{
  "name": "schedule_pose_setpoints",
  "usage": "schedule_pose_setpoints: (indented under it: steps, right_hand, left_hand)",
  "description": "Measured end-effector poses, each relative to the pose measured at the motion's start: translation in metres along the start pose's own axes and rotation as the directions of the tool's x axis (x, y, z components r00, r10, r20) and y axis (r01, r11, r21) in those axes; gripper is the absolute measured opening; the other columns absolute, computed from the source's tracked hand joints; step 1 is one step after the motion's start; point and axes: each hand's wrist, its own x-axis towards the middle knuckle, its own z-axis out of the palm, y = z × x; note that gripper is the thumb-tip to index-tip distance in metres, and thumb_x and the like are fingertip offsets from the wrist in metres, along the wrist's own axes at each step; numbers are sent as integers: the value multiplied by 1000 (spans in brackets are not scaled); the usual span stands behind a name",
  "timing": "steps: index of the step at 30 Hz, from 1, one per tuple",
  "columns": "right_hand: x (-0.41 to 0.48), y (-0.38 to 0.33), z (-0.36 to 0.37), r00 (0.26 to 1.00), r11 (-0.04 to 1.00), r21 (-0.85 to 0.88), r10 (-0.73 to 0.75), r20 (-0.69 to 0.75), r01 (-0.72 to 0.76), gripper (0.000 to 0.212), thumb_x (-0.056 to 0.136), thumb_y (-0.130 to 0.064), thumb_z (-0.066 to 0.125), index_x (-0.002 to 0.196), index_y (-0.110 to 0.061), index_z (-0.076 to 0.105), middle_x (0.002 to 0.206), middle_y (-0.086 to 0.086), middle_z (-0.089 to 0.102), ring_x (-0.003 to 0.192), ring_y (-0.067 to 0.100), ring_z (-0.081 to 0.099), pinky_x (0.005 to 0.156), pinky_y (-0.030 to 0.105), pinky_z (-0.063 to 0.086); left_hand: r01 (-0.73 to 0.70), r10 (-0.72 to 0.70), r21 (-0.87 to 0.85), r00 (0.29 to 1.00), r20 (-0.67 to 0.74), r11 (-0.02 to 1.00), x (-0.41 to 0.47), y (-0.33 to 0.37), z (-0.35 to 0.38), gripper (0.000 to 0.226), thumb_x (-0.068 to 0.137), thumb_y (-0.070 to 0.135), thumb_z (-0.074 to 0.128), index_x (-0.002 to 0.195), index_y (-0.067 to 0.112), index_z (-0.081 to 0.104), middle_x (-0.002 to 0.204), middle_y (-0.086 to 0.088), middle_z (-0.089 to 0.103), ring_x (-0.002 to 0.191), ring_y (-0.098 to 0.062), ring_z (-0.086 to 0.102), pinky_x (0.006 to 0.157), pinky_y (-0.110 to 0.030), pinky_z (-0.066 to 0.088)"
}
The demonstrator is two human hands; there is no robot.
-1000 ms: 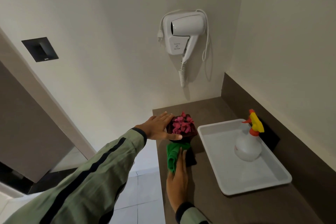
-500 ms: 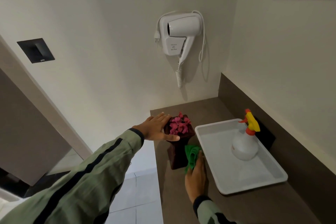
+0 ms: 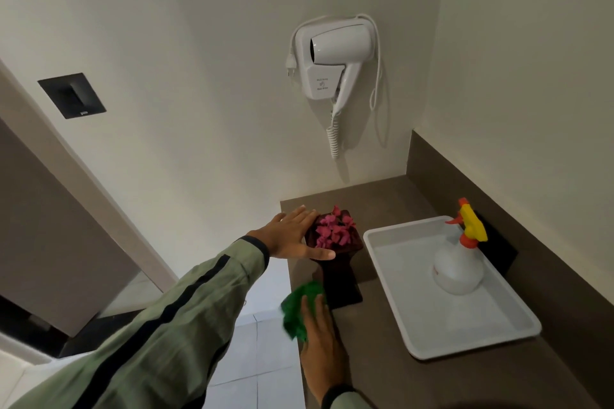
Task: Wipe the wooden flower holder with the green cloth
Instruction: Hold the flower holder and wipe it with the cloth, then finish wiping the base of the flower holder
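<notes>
- The right hand [image 3: 320, 339] is laid flat, fingers straight, with the cloth [image 3: 300, 309] pressed under them against the holder [image 3: 339, 272] low at its 8 o'clock side.
- The left hand [image 3: 292, 236], flat with nothing gripped, is braced against the holder's top at 9 o'clock.
- The holder stands on the table [image 3: 365, 196], with a tray [image 3: 415, 309] just beside it at 3 o'clock.
- Light strokes along the stem are advised, countered by the left hand, lest the holder be tipped.

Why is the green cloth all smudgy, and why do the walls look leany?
Head view: the green cloth is smeared by motion blur under the right hand, while the wooden flower holder and left hand look sharp. Head view: the wide-angle lens makes the wall corner lean; soft light casts a shadow beside the hair dryer.
</notes>
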Motion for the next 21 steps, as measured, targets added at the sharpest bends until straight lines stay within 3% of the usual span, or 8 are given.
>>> schedule_pose_setpoints:
  steps: [3, 6, 9, 12, 15, 17, 19, 21]
  right_hand:
    - [-2, -4, -10, 983, 991, -31, -124, 135, 129, 82, 89, 3, 47, 148, -39, 10, 163, -6, 2, 149, 19, 13, 114, 43, 38]
    - [-10, -7, -28, 995, 995, 69, -82, 62, 78, 70, 91, 0, 51, 146, -36, 28, 157, 1, 22, 140, 19, 33, 114, 32, 38]
    - [-24, 4, -61, 998, 964, 262, -42, -36, 50, 46, 90, -5, 54, 133, -21, 50, 132, 5, 43, 113, 12, 50, 101, 21, 42]
    - [-34, 22, -99, 988, 916, 391, 132, -77, -92, 35, 91, -32, 60, 123, -18, 54, 116, 4, 63, 104, 18, 61, 82, 26, 48]
    - [-39, 46, -131, 961, 735, 664, 261, -92, -136, 30, 87, -21, 68, 113, -7, 60, 108, 8, 69, 101, 23, 66, 75, 23, 56]
    - [-37, 60, -149, 953, 635, 761, 293, -74, -136, 23, 90, -15, 64, 111, -7, 61, 108, 7, 69, 101, 24, 65, 72, 19, 55]
    - [-35, 75, -168, 957, 539, 829, 291, -16, -150, 21, 92, -15, 60, 113, -11, 60, 112, 8, 68, 104, 27, 64, 81, 35, 56]
    - [-33, 91, -182, 949, 476, 858, 314, 38, -192, 24, 92, -16, 61, 115, -17, 55, 116, 8, 65, 106, 28, 63, 90, 47, 54]
  left_hand:
    - [-8, 8, 19, 1000, -3, 1000, 0, 2, -3, 112, 75, 84, 45, 157, 20, 3, 167, -8, 4, 154, -23, -4, 123, -54, 0]
    - [-1, 4, 75, 999, -39, 997, -7, 5, -5, 109, 77, 83, 43, 158, 21, 2, 168, -5, 1, 154, -21, -7, 123, -53, -3]
    - [7, -20, -46, 958, -286, 999, -27, 12, 10, 95, 85, 76, 38, 157, 19, 12, 167, -4, 10, 153, -19, 3, 124, -48, 6]
    - [-65, -213, -351, 689, -693, 934, -65, 21, 46, 60, 94, 56, 45, 141, 20, 48, 143, -3, 53, 133, -20, 45, 108, -40, 37]
    - [-71, -386, -471, 473, -792, 879, -100, 46, 93, 22, 92, 30, 62, 114, 26, 59, 106, 9, 64, 93, -15, 61, 73, -27, 49]
    - [-57, -482, -604, 546, -685, 795, -107, 75, 119, 18, 91, 22, 66, 104, 31, 57, 98, 12, 63, 82, -11, 62, 61, -19, 45]
    - [-25, -533, -741, 679, -505, 671, -101, 109, 134, 20, 92, 35, 64, 110, 29, 57, 99, 12, 65, 82, -2, 62, 65, -17, 48]
    - [-12, -527, -909, 811, -252, 417, -83, 138, 138, 42, 91, 45, 62, 126, 26, 48, 101, 13, 63, 87, 3, 61, 71, -19, 52]
